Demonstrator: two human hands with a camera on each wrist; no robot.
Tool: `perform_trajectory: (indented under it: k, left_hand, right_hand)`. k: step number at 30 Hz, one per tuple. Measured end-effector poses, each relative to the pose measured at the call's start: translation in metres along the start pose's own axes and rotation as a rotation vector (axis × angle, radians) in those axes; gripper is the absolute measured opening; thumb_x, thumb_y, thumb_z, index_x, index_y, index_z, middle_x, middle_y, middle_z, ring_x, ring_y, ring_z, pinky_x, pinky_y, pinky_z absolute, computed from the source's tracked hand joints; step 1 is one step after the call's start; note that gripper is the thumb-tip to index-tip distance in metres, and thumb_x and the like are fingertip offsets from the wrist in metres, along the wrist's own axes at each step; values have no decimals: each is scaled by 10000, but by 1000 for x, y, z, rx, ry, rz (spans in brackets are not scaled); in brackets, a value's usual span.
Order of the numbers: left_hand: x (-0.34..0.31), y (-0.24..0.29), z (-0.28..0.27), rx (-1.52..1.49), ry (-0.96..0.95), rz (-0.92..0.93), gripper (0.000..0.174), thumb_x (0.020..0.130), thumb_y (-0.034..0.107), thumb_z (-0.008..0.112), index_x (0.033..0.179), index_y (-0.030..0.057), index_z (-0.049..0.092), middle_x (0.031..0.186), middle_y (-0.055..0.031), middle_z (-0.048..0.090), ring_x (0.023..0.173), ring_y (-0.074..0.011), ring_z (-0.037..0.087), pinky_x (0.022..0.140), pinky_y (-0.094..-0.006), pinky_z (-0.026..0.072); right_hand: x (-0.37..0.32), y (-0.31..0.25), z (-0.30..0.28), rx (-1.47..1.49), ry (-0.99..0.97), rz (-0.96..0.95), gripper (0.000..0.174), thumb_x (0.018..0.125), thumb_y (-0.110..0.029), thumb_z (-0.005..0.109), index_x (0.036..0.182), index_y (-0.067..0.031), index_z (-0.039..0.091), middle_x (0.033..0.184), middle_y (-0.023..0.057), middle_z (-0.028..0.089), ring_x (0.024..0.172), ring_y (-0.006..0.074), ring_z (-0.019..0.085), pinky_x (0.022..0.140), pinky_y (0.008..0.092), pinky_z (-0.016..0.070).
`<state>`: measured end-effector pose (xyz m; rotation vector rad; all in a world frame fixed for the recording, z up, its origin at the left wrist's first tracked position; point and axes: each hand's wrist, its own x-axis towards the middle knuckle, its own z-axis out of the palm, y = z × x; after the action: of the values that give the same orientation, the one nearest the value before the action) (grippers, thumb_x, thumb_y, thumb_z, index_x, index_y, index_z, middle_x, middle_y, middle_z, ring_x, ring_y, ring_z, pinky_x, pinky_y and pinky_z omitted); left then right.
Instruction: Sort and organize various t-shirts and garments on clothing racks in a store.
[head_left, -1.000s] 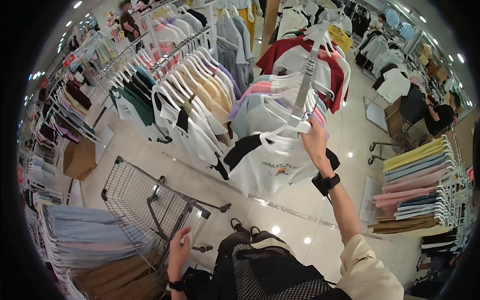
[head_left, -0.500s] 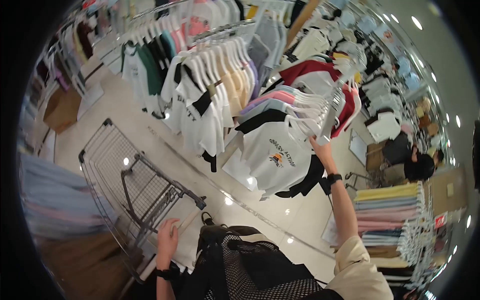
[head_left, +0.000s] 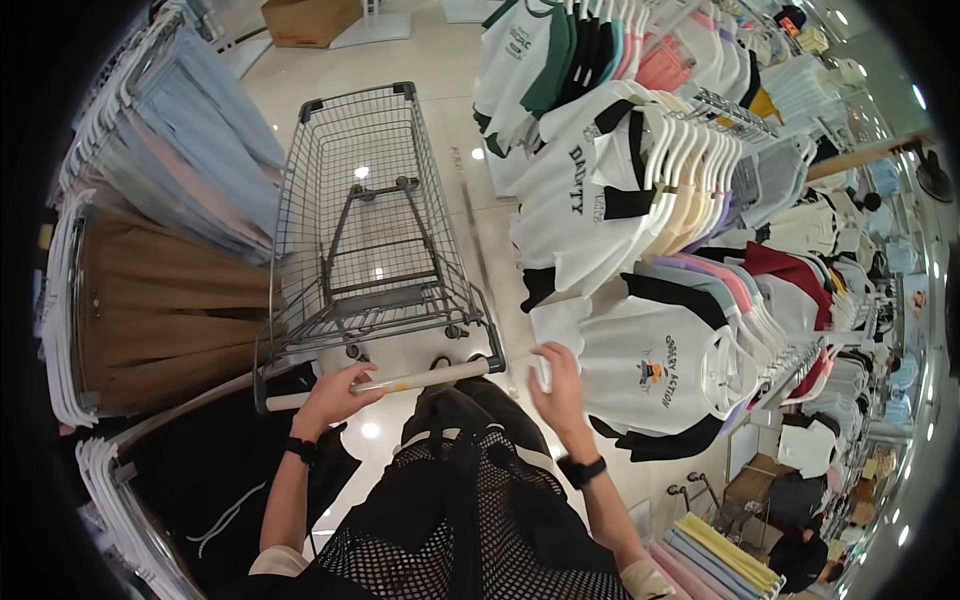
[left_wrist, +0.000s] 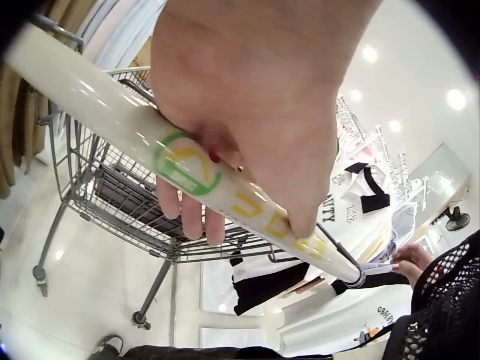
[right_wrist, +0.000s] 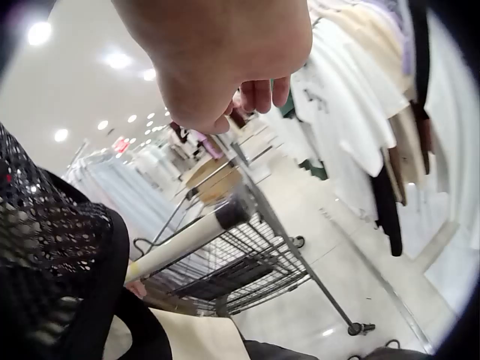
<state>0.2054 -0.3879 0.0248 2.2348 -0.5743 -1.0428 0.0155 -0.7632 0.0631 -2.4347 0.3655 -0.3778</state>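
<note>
Grips with the left hand the pale handle, curling fingers and thumb round it; holds the right hand loosely curled, empty, near the handle's right end. Has the wire cart ahead, between brown garments at left and white shirts at right.

Cart ahead, racked clothing left, shirts right

Brown garments hanging beside pale-blue garments; cardboard box beside white base plate.
</note>
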Motion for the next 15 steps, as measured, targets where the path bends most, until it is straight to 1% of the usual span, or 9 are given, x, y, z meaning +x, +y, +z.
perform_trajectory:
  k: [1,2,4,5,6,8,10,11,15]
  left_hand:
    - [-1,-1,-5,63,-3,-4,603,875,486,826,1361,154,692,1123,-131,791,1001,-359,765,916,-447,598]
    - [-2,0,-11,126,-5,-8,595,862,480,830,1348,161,703,1110,-128,794,997,-354,766,912,-444,599]
    - [-2,-3,-13,221,-12,-15,554,839,460,828,1304,175,732,1057,-126,797,973,-351,767,893,-443,602]
    - [2,-10,-7,254,-15,-16,522,829,447,823,1273,182,749,1017,-127,797,953,-353,767,879,-445,604]
    - [5,-12,-4,289,-21,-20,491,820,434,819,1242,189,767,976,-128,798,934,-354,767,865,-447,606]
    - [9,-11,-1,328,-31,-21,428,817,409,801,1183,186,787,922,-140,789,907,-371,760,848,-461,606]
    - [10,-8,0,336,-16,-17,373,818,389,782,1123,174,799,892,-155,783,881,-389,750,839,-484,604]
    - [11,-9,1,337,-32,-37,376,817,390,781,1125,175,799,895,-154,784,881,-391,750,842,-488,603]
    - [23,-2,-2,350,-105,-83,393,801,394,782,1127,174,800,895,-165,784,894,-405,748,861,-505,600]
  right_hand:
    - [17,-6,18,47,-57,-38,379,906,-51,759,1265,-9,645,1277,212,643,1225,428,606,1076,483,488]
    - [32,-11,34,87,-125,-95,369,926,-110,759,1258,-16,630,1273,211,649,1230,412,604,1049,481,490]
    - [52,-11,66,95,-302,-255,266,967,-198,723,1153,-14,676,1121,221,698,1112,411,662,975,482,521]
    - [58,-6,81,100,-388,-336,255,987,-241,705,1100,-13,698,1045,225,722,1053,410,691,938,482,536]
    - [59,2,96,13,-469,-341,256,999,-273,678,1007,-20,715,949,217,724,952,406,703,865,493,544]
    - [67,16,121,-162,-639,-376,386,1024,-337,623,820,-34,747,757,200,729,749,396,728,721,514,560]
    - [69,19,124,-203,-700,-397,446,1047,-364,571,773,-45,719,650,182,682,617,418,685,646,538,543]
    - [71,23,126,-227,-725,-404,477,1058,-377,545,750,-50,706,597,173,659,551,429,664,609,550,534]
    - [82,34,131,-149,-701,-474,526,1076,-403,521,740,-45,711,611,185,675,543,416,668,555,533,531]
